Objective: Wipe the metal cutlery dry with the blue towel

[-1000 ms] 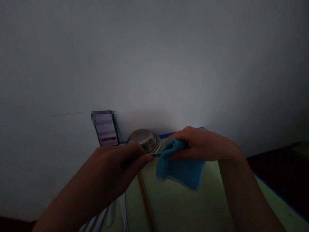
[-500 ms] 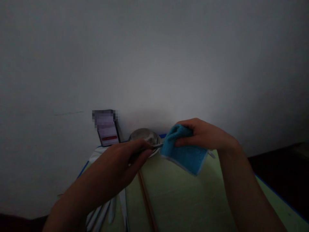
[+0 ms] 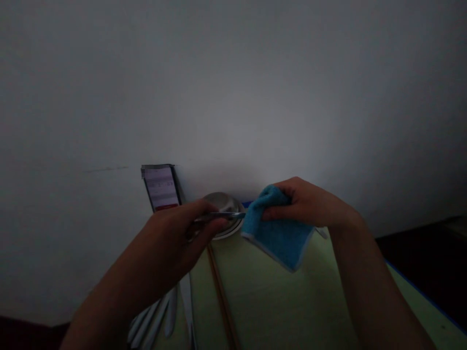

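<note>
My left hand (image 3: 182, 238) is closed around the handle of a thin metal utensil (image 3: 228, 214) whose far end runs into a blue cloth (image 3: 275, 232). My right hand (image 3: 310, 206) pinches that folded cloth around the utensil's end, with the cloth's lower corner hanging free. Both hands are raised above a pale green table top (image 3: 277, 301). Which kind of utensil it is stays hidden by the cloth.
A steel bowl (image 3: 222, 204) stands behind the hands at the table's far edge, against a white wall. A lit phone (image 3: 162, 187) leans on the wall to its left. Wooden chopsticks (image 3: 221, 291) and several pale utensils (image 3: 168, 313) lie on the table below my left arm.
My right hand with the cloth rose and slid a little right along the utensil, then held there. My left hand lifted slightly. The view tilted down a bit.
</note>
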### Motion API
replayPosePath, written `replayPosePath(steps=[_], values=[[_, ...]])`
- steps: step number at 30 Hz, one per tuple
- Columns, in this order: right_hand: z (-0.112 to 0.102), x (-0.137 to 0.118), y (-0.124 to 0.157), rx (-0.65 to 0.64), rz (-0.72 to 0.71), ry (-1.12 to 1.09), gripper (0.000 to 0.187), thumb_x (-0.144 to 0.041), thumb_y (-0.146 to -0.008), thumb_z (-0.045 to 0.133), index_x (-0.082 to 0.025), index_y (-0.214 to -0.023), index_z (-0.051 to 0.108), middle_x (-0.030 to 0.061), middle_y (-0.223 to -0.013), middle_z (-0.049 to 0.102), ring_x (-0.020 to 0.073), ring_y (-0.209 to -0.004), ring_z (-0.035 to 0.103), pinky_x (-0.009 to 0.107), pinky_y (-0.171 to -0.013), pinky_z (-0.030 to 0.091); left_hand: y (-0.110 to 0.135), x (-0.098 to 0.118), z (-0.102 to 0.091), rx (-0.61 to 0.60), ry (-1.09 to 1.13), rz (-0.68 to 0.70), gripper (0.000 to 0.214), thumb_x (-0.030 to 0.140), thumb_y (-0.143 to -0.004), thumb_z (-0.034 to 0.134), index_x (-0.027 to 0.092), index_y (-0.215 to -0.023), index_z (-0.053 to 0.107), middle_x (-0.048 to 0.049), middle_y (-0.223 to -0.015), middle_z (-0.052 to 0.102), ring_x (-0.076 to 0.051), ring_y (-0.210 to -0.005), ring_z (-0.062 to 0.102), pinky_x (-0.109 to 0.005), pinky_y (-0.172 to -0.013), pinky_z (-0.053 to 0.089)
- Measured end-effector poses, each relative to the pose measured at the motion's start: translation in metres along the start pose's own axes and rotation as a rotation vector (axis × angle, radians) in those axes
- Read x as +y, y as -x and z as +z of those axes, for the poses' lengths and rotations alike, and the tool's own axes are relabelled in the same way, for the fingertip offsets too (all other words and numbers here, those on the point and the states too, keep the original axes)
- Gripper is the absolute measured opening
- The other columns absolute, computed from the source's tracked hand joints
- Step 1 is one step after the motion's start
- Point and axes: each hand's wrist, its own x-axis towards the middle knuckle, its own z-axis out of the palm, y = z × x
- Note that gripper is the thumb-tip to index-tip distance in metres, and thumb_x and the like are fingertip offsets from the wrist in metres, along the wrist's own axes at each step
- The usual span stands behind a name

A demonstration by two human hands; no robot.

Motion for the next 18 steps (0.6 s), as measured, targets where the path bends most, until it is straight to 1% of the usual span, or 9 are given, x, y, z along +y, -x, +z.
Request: replayPosePath(steps=[3,5,9,11,14,18], values=[[-0.002,-0.003,0.002,-0.076,0.037,0.013,0.029,-0.044,-0.074,0.061,-0.016,-0.080,0.062,-0.0012,-0.070,0.062,0.0102,-0.059,0.055,0.019,-0.049,0.043,0.000,0.003,0.001,-0.026,0.024,0.032,0.020,0.035,-0.086,0.048,0.019,-0.081,0.059,0.0048,-0.055,0.057,-0.009,-0.043,0.050,-0.019,-0.044,0.034],[0.001,-0.008,0.002,-0.111,0.019,0.034,0.030,-0.045,-0.076,0.059,-0.015,-0.080,0.062,-0.0015,-0.069,0.061,0.0093,-0.057,0.054,0.019,-0.048,0.041,-0.001,0.004,0.002,-0.042,0.040,0.027,0.019,0.034,-0.087,0.047,0.019,-0.084,0.059,0.0030,-0.060,0.061,-0.010,-0.048,0.054,-0.020,-0.047,0.036],[0.008,-0.017,-0.002,-0.163,-0.125,0.185,0.026,-0.040,-0.080,0.054,-0.015,-0.080,0.063,-0.0012,-0.069,0.061,0.0083,-0.057,0.052,0.019,-0.051,0.039,-0.004,0.007,0.007,-0.127,0.028,0.053,0.014,0.021,-0.085,0.046,0.019,-0.086,0.060,-0.0005,-0.071,0.066,-0.013,-0.061,0.061,-0.021,-0.052,0.040],[0.010,-0.020,-0.003,-0.171,-0.179,0.276,0.025,-0.037,-0.082,0.053,-0.014,-0.079,0.063,-0.0002,-0.069,0.061,0.0083,-0.057,0.052,0.020,-0.053,0.038,-0.005,0.008,0.010,-0.176,0.025,0.073,0.016,0.016,-0.082,0.045,0.019,-0.088,0.060,-0.0015,-0.077,0.067,-0.015,-0.067,0.062,-0.022,-0.055,0.041],[0.011,-0.020,-0.005,-0.176,-0.193,0.319,0.024,-0.035,-0.084,0.051,-0.014,-0.083,0.063,0.0013,-0.073,0.064,0.0089,-0.058,0.053,0.021,-0.056,0.037,-0.007,0.008,0.013,-0.213,0.025,0.074,0.020,0.015,-0.082,0.044,0.019,-0.093,0.060,-0.0014,-0.076,0.067,-0.015,-0.066,0.062,-0.022,-0.057,0.043],[0.011,-0.019,-0.006,-0.178,-0.198,0.289,0.024,-0.035,-0.083,0.052,-0.015,-0.086,0.064,0.0008,-0.074,0.064,0.0087,-0.058,0.053,0.021,-0.056,0.038,-0.006,0.006,0.011,-0.241,0.035,0.059,0.021,0.018,-0.085,0.041,0.019,-0.094,0.060,-0.0018,-0.074,0.065,-0.015,-0.065,0.061,-0.023,-0.058,0.043]])
